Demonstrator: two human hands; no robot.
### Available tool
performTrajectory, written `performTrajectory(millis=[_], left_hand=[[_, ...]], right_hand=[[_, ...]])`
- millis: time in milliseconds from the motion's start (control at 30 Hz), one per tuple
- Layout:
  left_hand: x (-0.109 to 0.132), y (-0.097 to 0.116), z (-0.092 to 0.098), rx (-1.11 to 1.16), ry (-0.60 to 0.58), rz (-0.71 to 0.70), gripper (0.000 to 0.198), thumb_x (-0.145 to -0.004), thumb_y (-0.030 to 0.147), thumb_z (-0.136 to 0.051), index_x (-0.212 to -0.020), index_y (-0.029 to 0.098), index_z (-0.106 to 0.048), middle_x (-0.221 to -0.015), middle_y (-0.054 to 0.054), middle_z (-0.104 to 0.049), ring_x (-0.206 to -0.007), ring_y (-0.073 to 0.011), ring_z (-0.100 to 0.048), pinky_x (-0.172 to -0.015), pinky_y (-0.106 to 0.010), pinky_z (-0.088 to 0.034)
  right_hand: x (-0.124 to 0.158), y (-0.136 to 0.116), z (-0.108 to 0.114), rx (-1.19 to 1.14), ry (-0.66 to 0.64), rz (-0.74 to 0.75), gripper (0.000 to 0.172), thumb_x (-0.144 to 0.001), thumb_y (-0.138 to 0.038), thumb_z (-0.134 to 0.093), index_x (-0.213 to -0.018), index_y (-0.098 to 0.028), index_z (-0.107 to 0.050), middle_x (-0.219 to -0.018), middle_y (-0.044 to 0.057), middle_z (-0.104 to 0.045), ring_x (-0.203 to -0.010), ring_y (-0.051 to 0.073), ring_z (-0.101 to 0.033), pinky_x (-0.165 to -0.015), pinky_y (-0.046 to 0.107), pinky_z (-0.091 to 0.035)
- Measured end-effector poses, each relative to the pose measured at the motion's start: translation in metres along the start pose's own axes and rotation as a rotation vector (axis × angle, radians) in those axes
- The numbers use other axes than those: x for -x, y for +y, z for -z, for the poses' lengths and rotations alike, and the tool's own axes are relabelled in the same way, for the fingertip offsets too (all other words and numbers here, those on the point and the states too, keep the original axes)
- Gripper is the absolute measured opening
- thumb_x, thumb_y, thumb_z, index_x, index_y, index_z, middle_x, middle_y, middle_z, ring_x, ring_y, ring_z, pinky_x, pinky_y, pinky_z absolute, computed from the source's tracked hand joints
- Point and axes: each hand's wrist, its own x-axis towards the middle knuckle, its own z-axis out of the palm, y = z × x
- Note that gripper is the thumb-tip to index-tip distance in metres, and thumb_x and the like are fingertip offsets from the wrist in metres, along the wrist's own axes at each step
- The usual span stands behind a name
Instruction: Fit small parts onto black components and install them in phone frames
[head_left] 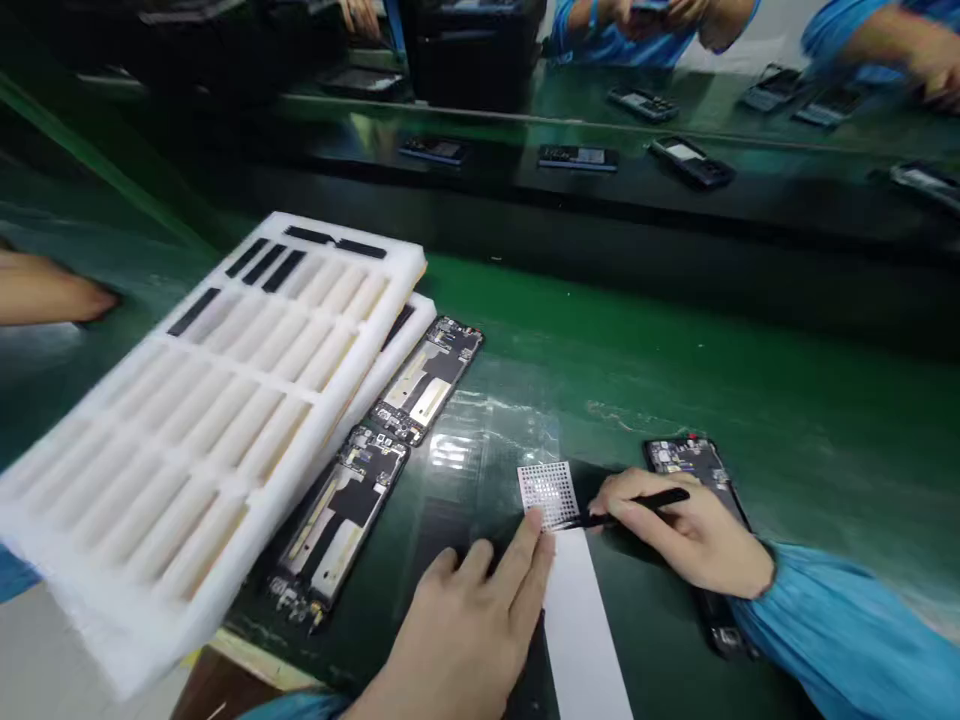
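My right hand (682, 525) is closed around black tweezers (658, 498), whose tips touch the lower edge of a small white sheet with rows of dark dots (546, 490). Fingers stretched out, my left hand (480, 625) presses the lower left corner of that sheet. A plain white paper strip (581, 620) runs from the dotted sheet toward me. Under my right wrist lies an opened phone (694, 462), partly hidden by the hand. Two more opened phones with bare boards, a nearer one (345, 520) and a farther one (431, 380), lie left of my left hand.
White foam trays (330, 412) with slots, some holding black strips, are stacked at the left. Behind the green mat (750, 370) runs a raised shelf with several phones, among them a dark one (690, 162). Co-workers' hands show at the top and an arm (49, 290) at the left.
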Motion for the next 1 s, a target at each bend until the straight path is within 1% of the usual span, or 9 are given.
performTrajectory(millis=[133,233,367,533,633,833,1000], left_hand=[[-0.002,0.004,-0.001,-0.014,-0.041,0.02,0.075,-0.078,0.008,-0.046,-0.152,0.012,-0.041,-0.158,-0.012,-0.036,-0.085,-0.026,-0.065,-0.061,-0.04,-0.059],[-0.002,0.005,-0.001,-0.019,-0.055,0.024,0.075,-0.077,0.008,-0.046,-0.152,0.014,-0.042,-0.157,-0.011,-0.037,-0.083,-0.0251,-0.065,-0.059,-0.039,-0.058],[-0.003,0.003,-0.003,-0.016,-0.043,0.018,0.077,-0.076,0.008,-0.047,-0.152,0.015,-0.041,-0.157,-0.011,-0.037,-0.082,-0.025,-0.065,-0.058,-0.038,-0.057],[-0.003,0.0,-0.01,-0.004,0.012,-0.03,0.07,-0.081,0.01,-0.044,-0.151,0.012,-0.043,-0.154,-0.014,-0.042,-0.077,-0.0254,-0.066,-0.055,-0.038,-0.055],[-0.004,-0.001,-0.012,-0.001,0.027,-0.046,0.07,-0.081,0.008,-0.043,-0.15,0.011,-0.044,-0.152,-0.015,-0.044,-0.076,-0.0253,-0.066,-0.053,-0.037,-0.054],[-0.004,-0.002,-0.012,0.005,0.043,-0.038,0.07,-0.08,0.009,-0.042,-0.15,0.01,-0.044,-0.152,-0.015,-0.044,-0.076,-0.0264,-0.066,-0.053,-0.039,-0.055],[-0.003,0.0,-0.015,0.002,0.05,-0.028,0.07,-0.08,0.01,-0.043,-0.15,0.012,-0.043,-0.153,-0.013,-0.044,-0.077,-0.0257,-0.066,-0.054,-0.038,-0.055]], right_hand=[[-0.001,0.002,0.002,-0.018,-0.02,0.011,0.016,-0.099,-0.013,-0.053,-0.102,-0.022,-0.065,-0.092,0.002,-0.073,-0.086,0.012,-0.071,-0.08,0.018,-0.052],[-0.001,0.002,0.004,-0.019,-0.039,0.015,0.017,-0.098,-0.011,-0.052,-0.104,-0.021,-0.065,-0.093,0.003,-0.073,-0.087,0.013,-0.071,-0.08,0.019,-0.053],[-0.002,0.0,0.006,-0.032,-0.064,0.021,0.018,-0.097,-0.009,-0.052,-0.104,-0.021,-0.064,-0.093,0.004,-0.073,-0.086,0.013,-0.071,-0.079,0.02,-0.053],[-0.004,-0.003,0.008,-0.037,-0.083,0.013,0.018,-0.097,-0.008,-0.051,-0.103,-0.02,-0.063,-0.092,0.004,-0.073,-0.085,0.013,-0.071,-0.078,0.021,-0.054],[-0.003,-0.003,0.008,-0.018,-0.075,0.018,0.019,-0.097,-0.009,-0.052,-0.105,-0.021,-0.063,-0.093,0.004,-0.073,-0.086,0.014,-0.071,-0.079,0.022,-0.054],[-0.003,-0.003,0.006,0.009,-0.066,0.01,0.017,-0.098,-0.011,-0.051,-0.104,-0.021,-0.063,-0.092,0.004,-0.073,-0.084,0.014,-0.071,-0.076,0.023,-0.054],[-0.004,-0.006,0.006,0.035,-0.051,0.005,0.016,-0.098,-0.011,-0.052,-0.104,-0.022,-0.062,-0.093,0.003,-0.074,-0.086,0.014,-0.071,-0.077,0.022,-0.055]])
